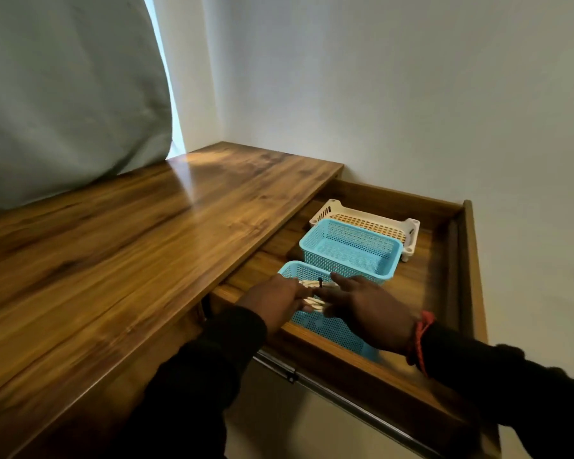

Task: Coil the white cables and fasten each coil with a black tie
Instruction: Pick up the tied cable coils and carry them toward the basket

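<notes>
Over the near basket (299, 271), I am holding a tied coil (315, 293) in both grips, left hand (275, 301), right hand (367, 306); one coil looks finished, with baskets at one o'clock unfilled.

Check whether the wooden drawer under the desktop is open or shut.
Open. The wooden drawer is pulled well out from under the wooden desktop, its steel slide rail exposed.

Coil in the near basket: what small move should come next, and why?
Probably let go and pull both hands back. The white coil already wears a black tie and sits in the near blue basket, with left hand and right hand at its sides.
</notes>
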